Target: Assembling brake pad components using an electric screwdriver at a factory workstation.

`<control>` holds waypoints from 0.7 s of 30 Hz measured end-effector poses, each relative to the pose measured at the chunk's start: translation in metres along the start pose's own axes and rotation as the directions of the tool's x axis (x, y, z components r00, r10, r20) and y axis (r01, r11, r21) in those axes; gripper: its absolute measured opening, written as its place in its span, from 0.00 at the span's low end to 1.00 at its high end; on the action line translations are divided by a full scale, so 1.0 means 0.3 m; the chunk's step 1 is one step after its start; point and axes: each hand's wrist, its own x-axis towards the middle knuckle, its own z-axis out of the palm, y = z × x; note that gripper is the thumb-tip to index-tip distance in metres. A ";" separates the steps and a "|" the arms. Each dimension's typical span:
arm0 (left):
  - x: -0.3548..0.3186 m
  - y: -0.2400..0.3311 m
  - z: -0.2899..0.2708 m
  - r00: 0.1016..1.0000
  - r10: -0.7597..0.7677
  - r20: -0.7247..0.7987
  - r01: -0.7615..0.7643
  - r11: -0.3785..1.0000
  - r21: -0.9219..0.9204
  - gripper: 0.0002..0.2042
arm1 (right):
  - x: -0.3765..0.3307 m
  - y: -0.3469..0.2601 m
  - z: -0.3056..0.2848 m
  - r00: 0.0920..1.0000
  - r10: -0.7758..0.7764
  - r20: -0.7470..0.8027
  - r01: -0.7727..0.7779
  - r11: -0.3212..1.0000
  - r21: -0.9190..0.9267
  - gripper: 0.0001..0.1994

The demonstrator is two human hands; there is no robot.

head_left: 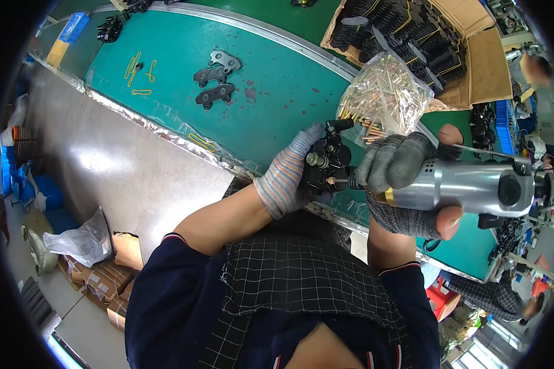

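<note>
My left hand (pixel 283 181), in a striped knit glove, is closed round a black brake caliper (pixel 329 154) at the near edge of the green bench. My right hand (pixel 397 163), in a dark grey glove with bare fingertips, wraps round a silver power screwdriver (pixel 474 186). The screwdriver lies sideways, its nose toward the caliper. Its tip is close to a bolt on the caliper's near side; whether they touch I cannot tell. Beyond the caliper lies a clear plastic bag of brass-coloured pins (pixel 388 92), with some pins spilling out.
Several dark brake pads (pixel 214 95) lie mid-bench, with yellow rubber bands (pixel 131 69) farther left. An open cardboard box (pixel 491 67) of black brake pads stands at the far right. Cartons (pixel 104 280) sit on the floor at left. Another person (pixel 495 298) is at the right.
</note>
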 end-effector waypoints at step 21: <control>0.059 -0.054 0.016 0.989 0.144 -0.043 -0.149 0.981 -0.122 0.32 | -0.032 0.060 0.001 0.992 0.035 -0.121 -0.036 0.999 -0.001 0.36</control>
